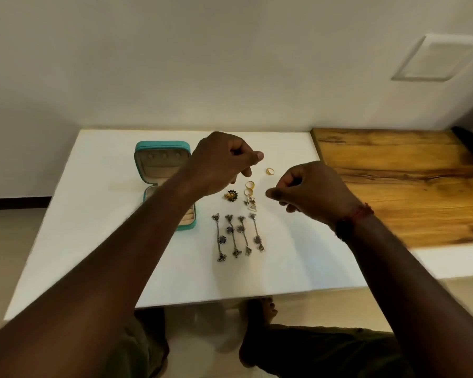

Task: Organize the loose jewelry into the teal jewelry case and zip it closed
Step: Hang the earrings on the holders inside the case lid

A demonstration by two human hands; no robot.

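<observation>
The teal jewelry case [161, 150] lies open on the left of the white table [93, 241], its beige lid lining facing me; my left forearm hides most of its base. My left hand [224, 162] hovers just right of the case, fingers pinched shut, with nothing visible in them. My right hand [309, 192] is also pinched shut, further right. Between the hands lie a gold ring [270, 171], two more gold rings [249, 185], a dark flower-shaped piece [231, 195] and a triangular pendant [252, 206]. Several long silver dangling earrings [239, 236] lie in a row nearer to me.
A wooden surface [402, 186] adjoins the table on the right. A pale wall stands directly behind the table. My foot [260, 323] and legs show below the table's near edge.
</observation>
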